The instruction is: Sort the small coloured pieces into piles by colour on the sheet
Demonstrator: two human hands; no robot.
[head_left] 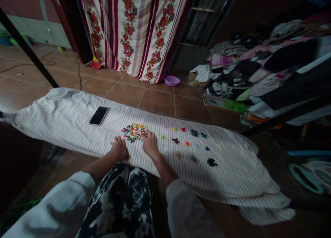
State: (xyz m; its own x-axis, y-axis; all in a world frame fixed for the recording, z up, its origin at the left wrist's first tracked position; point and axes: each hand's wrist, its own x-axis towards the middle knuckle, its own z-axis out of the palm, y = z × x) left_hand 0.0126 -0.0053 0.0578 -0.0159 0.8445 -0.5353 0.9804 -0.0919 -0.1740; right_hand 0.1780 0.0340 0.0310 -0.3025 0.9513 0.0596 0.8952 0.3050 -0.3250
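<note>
A mixed heap of tiny multicoloured pieces, bead-like in size, (134,130) lies on a striped cloth (227,141). My left hand (119,149) rests at the heap's near left edge, fingers spread on the cloth. At the heap's right edge, my right hand (150,144) has its fingers drawn together at the pieces; anything pinched there is too small to make out. To the right sit several small single-colour groups, among them yellow pieces (174,128), red pieces (183,129), dark brown pieces (176,141), orange pieces (187,143), tan pieces (178,155) and black pieces (212,162).
A phone (99,115) lies on the cloth left of the heap. Beyond the cloth are a tiled floor (157,98), a purple basin (172,81) and a floral curtain (139,34). Clothes (248,65) are piled at the right. Dark poles flank the cloth.
</note>
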